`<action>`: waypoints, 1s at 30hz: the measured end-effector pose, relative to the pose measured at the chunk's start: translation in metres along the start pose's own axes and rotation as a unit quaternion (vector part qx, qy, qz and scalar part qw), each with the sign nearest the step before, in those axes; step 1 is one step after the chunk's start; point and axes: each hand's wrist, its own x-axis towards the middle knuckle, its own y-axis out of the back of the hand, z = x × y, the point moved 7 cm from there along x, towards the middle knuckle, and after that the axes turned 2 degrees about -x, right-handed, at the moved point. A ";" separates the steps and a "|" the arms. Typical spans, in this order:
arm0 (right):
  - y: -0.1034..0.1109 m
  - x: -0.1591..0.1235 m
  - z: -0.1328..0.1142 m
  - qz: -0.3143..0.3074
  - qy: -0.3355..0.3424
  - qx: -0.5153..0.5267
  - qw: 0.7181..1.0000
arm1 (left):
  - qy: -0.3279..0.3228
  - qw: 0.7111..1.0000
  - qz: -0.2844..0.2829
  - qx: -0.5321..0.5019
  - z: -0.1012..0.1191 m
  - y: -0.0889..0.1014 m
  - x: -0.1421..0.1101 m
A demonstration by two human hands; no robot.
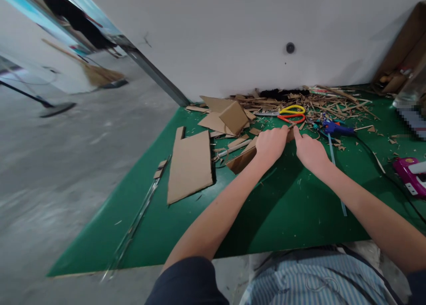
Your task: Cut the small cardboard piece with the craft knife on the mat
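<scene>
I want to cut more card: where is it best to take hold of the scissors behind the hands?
Take the scissors by the yellow and orange loops, reaching from the right: the loops lie flat at that end, while the blades point left among cardboard scraps.

Your left hand (271, 144) and right hand (309, 150) press a cardboard piece (241, 159) on the green tabletop (286, 207), near the scissors (290, 113) and glue gun (334, 128).
</scene>
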 end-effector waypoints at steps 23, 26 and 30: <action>-0.013 -0.001 -0.002 -0.006 0.003 -0.011 1.000 | 0.011 1.000 -0.006 0.015 -0.003 -0.002 0.005; -0.012 0.007 -0.003 0.000 0.005 0.000 1.000 | 0.009 1.000 -0.005 0.014 -0.001 -0.002 0.002; -0.013 0.006 -0.002 0.014 0.005 0.000 1.000 | 0.016 1.000 -0.004 0.020 -0.003 -0.002 0.003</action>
